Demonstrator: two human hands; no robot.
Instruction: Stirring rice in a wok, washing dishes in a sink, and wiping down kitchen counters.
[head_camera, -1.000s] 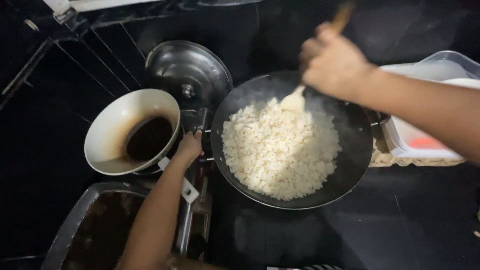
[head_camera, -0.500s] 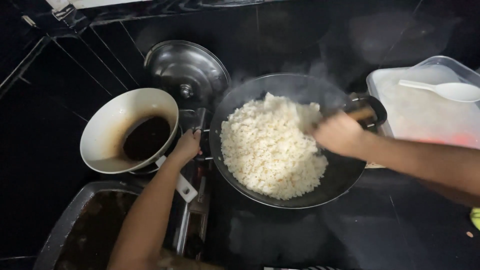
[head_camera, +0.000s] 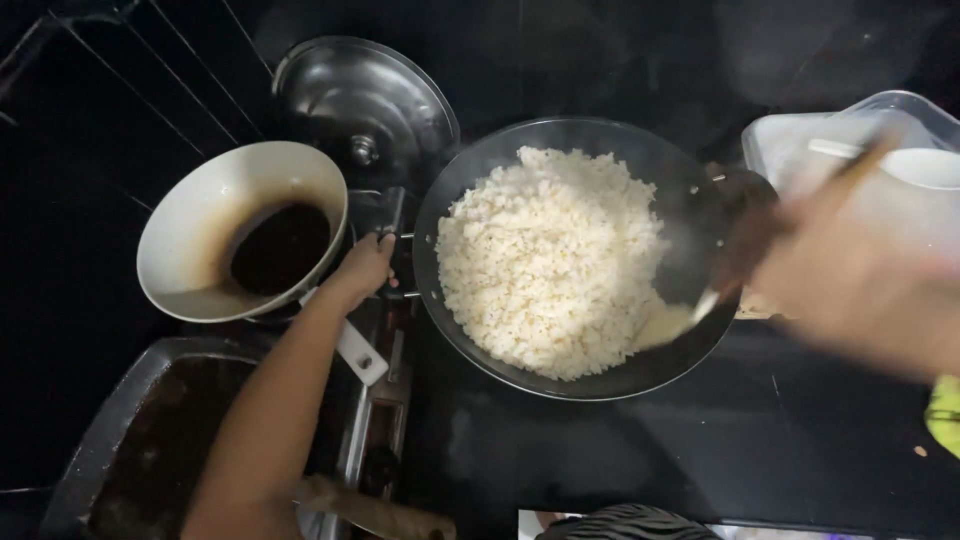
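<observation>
A black wok (head_camera: 600, 375) holds a heap of white rice (head_camera: 550, 260). My left hand (head_camera: 362, 268) grips the wok's left handle. Blurred by motion, my right hand (head_camera: 850, 275) is at the wok's right side, closed on a wooden spatula (head_camera: 690, 315). The spatula's pale blade rests inside the wok at the lower right edge of the rice.
A white pan (head_camera: 190, 240) with dark liquid sits left of the wok. A steel lid (head_camera: 365, 100) lies behind. A clear plastic container (head_camera: 800, 135) with a white spoon (head_camera: 925, 165) stands at right. A dark tray (head_camera: 130, 430) is at lower left.
My right hand swept with the spatula from the wok's far rim to its right side, then out to the lower right edge. The rice has been pushed leftward. My left hand stayed.
</observation>
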